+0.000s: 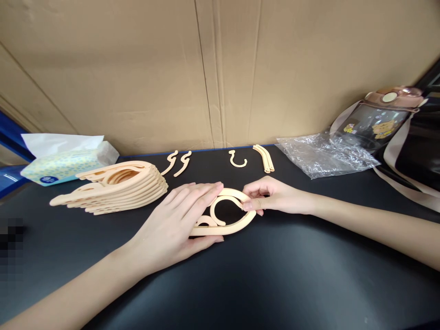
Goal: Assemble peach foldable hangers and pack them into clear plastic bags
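Peach hanger piece (240, 223) is lying flat on the black table (275, 284) at the centre of the frame, and I am holding it from both sides. My left hand (178, 224) is resting palm-down over its left half, fingers (195, 195) stretched out nearly straight and lying across the top curve, not curled around anything; the thumb is pressing along the lower edge. My right hand (275, 197) is pinching the right end, thumb and fingertips (250, 205) closing on the outer curve where the loop is turning back. The inner ring is showing in the gap between my two hands.

Just left of it, a stack of matching hangers (117, 188) is sitting fanned out. Behind, in the upper middle, two small hooks (177, 163), a single hook (238, 160) and a pair of curved strips (264, 158) are lying along the table's far edge, below the cardboard wall (137, 68). A tissue pack (65, 160) is sitting at far left. At the upper right, a crumpled plastic bag (326, 156) is lying beside a tilted water bottle (378, 119).
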`<state>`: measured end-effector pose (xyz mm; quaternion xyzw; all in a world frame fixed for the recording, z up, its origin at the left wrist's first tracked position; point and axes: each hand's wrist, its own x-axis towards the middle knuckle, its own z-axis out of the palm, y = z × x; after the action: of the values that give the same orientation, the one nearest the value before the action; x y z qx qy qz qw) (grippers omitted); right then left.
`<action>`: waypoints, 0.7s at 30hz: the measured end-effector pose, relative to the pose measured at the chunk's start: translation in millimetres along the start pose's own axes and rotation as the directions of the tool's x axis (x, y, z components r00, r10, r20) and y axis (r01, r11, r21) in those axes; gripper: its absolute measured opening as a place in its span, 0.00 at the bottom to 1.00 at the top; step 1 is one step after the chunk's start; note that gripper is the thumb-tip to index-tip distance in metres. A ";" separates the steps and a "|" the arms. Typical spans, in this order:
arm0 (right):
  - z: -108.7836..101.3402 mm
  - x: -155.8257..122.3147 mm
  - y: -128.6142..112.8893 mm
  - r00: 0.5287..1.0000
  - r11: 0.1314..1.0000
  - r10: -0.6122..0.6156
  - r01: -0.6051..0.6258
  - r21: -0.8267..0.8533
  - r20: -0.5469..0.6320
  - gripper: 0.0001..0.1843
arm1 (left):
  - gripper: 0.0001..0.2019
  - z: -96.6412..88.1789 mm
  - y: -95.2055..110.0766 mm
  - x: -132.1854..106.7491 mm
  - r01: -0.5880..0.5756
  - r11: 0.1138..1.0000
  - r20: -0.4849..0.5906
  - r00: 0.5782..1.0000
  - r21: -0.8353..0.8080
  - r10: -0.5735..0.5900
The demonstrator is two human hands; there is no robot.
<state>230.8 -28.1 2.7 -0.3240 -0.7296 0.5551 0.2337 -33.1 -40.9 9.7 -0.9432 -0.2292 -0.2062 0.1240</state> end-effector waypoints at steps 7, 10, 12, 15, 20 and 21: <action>-0.4 -0.6 -0.8 1.000 0.999 0.004 -0.004 -0.031 -0.003 0.14 | 0.31 1.2 0.6 0.1 0.012 1.000 0.006 1.000 -0.013 -0.012; -0.6 -0.3 -0.7 1.000 0.999 -0.010 0.010 -0.039 -0.008 0.15 | 0.30 0.7 1.2 0.5 0.028 0.999 0.001 1.000 -0.028 -0.028; -0.4 -0.1 -0.5 0.999 0.999 -0.039 0.039 -0.024 -0.021 0.17 | 0.31 0.3 1.1 0.4 0.042 0.999 -0.004 0.999 -0.034 -0.042; 0.6 0.4 0.5 0.994 0.996 -0.090 0.091 0.015 -0.065 0.23 | 0.30 0.3 0.3 -0.2 0.058 0.998 -0.015 0.998 -0.021 -0.058; 2.3 2.3 2.4 0.977 0.995 -0.074 0.086 0.052 -0.199 0.23 | 0.29 -2.3 2.0 0.4 0.049 0.997 -0.062 0.997 0.064 -0.045; 2.4 2.6 2.5 0.971 0.996 -0.068 0.081 0.049 -0.228 0.22 | 0.27 -4.5 2.8 1.1 0.063 0.994 -0.075 0.996 0.091 -0.056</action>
<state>227.9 -27.3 -0.4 -0.3505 -0.6937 0.5263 0.3449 -32.4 -44.4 13.7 -0.9209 -0.2621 -0.2331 0.1699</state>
